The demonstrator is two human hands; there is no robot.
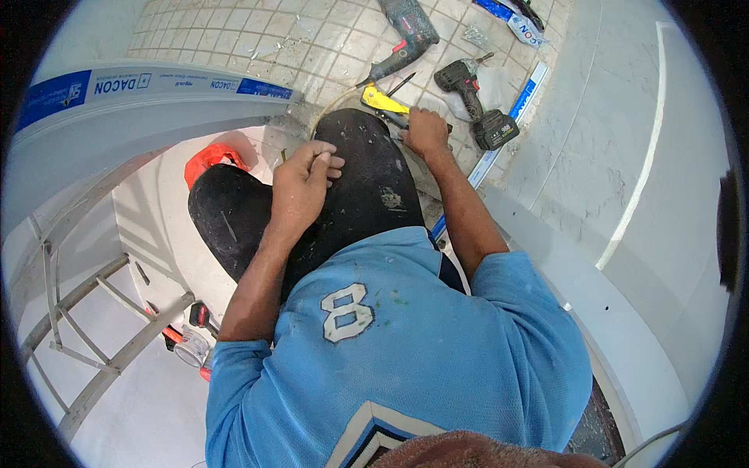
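My right hand (427, 132) is closed around the black handle of a yellow and black hand tool (382, 100), just beyond my knee over the tiled floor. The tool's exact kind is not clear. Close above my thigh is my left hand (300, 187), its fingers curled and thumb pressed in. Anything pinched there is too small to make out. To the right of the tool lies a cordless drill (466, 87) with a bit fitted and a black battery. A corded power drill (407, 35) lies farther off.
A long rail (175, 84) with blue and white film runs along the left. A film-covered strip (527, 101) lies on the right, beside a large grey panel (577, 132). At lower left are a metal ladder (101, 285) and a clear container (191, 351). An orange-red item (212, 161) is beyond my left knee.
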